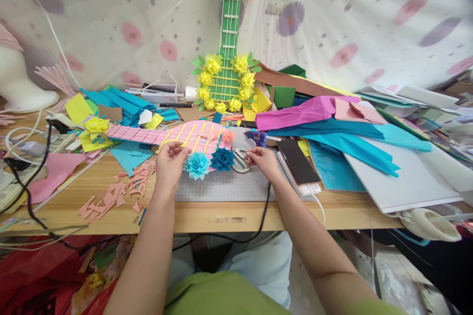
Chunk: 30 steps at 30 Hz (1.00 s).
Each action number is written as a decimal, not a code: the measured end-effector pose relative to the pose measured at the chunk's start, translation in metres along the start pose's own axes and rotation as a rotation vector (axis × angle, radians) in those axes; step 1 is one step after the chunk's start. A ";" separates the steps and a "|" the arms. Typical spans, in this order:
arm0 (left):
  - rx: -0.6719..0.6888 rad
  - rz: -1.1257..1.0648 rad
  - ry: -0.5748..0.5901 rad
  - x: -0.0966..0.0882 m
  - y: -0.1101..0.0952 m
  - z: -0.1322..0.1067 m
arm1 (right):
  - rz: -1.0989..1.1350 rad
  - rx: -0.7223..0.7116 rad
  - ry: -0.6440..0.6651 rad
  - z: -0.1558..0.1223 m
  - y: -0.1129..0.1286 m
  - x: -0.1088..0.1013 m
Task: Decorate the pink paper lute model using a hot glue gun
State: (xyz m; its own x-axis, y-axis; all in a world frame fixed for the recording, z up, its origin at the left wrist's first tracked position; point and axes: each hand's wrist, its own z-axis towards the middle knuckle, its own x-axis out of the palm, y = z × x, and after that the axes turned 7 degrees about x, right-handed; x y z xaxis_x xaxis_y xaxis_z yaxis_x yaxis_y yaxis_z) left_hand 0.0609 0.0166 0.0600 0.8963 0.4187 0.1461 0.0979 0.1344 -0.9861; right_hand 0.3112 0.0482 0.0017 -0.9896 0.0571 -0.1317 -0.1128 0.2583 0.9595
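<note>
A pink paper guitar with yellow frets lies across the wooden table. My left hand pinches its lower edge beside a light blue paper flower. A dark blue paper flower sits right of that one, and a small coral flower lies above. My right hand rests by the scissors on the grey cutting mat, fingers curled on something I cannot make out.
A green paper guitar ringed with yellow flowers leans against the back cloth. Pink paper scraps litter the left front. A phone, a white board, magenta and teal crepe sheets lie right. A black cable runs left.
</note>
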 end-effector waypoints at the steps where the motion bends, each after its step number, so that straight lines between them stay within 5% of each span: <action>1: 0.006 -0.006 0.005 0.001 0.000 0.000 | -0.041 0.000 -0.024 0.000 0.001 -0.001; 7: 0.057 0.002 -0.042 -0.002 0.000 0.008 | -0.437 -0.169 -0.211 -0.001 0.014 0.001; 13: 0.032 -0.027 -0.272 -0.029 0.001 0.027 | -0.541 -0.201 -0.175 0.013 0.017 0.015; 17: -0.083 -0.090 -0.318 -0.047 0.005 0.044 | -0.369 -0.169 -0.124 0.028 0.011 0.024; 23: -0.130 -0.099 -0.324 -0.056 0.004 0.067 | 0.111 0.110 0.082 0.039 0.023 0.042; 30: -0.101 -0.180 -0.257 -0.047 0.005 0.089 | 0.199 0.097 0.208 0.034 0.038 0.049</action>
State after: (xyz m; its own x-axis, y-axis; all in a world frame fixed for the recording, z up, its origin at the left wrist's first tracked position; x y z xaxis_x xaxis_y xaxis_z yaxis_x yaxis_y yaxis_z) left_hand -0.0194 0.0773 0.0550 0.7237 0.6108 0.3212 0.2984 0.1427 -0.9437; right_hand 0.2619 0.0935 0.0234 -0.9895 -0.0807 0.1200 0.0841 0.3538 0.9315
